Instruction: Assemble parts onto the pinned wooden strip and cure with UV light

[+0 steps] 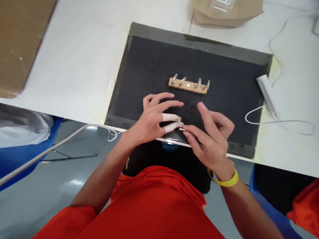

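My left hand (155, 117) wears white coverings on its thumb and index finger. Those two fingertips pinch a small clear piece (179, 119) above the mat's near edge, while the other fingers stretch forward. Close against it, my right hand (211, 142) holds a thin shiny metal rod (182, 129) between thumb and index finger. The rod's tip meets the left fingertips, and whether it touches the clear piece I cannot tell. Beyond both hands lies a light-brown strip (184, 84) with a white dot at its middle and several metal hooks in clear sleeves.
A black mat (149, 66) is taped to the white table (82, 59). To the right lies a white device (266, 93) with a cable. A brown paper bag (229, 18) stands at the back, and brown cardboard (22, 39) is at far left.
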